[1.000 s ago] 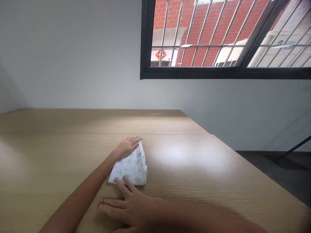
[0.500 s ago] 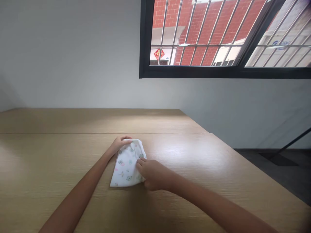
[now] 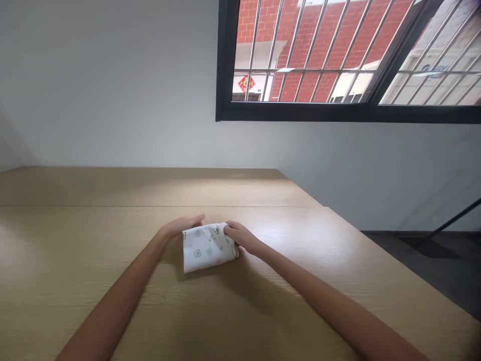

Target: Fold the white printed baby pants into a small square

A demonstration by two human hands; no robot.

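OK, from where I stand: one white printed cloth (image 3: 205, 251), folded into a compact rough rectangle, sits between the two sets of fingers, over the counter (image 3: 93, 260). Right hand (image 3: 237, 235) has its fingers closed on the far corner of the right end; grip looks narrow, thumb hidden from me. The layered edge (image 3: 236, 251) bunches just on the near side of those fingers, a bit loose. Left hand (image 3: 186, 223) is at the other end, behind the far left edge: fingers fairly straight, pointing toward the right fingers. Can't tell if they touch or pinch the cloth; it hides part of them.

Shadow (image 3: 251, 286) falls on the near side of the right fingers, so I'd guess that end is off the counter. Near left corner touching down? Can't tell.

Step in hand, my read: handling the folded bundle, right fingers holding, left ones guiding. Next move calls, I'd say, for a right grip across all layers, left fingers flat along the free end. Risk: grip catches only the top layers and the loose edge fans open.
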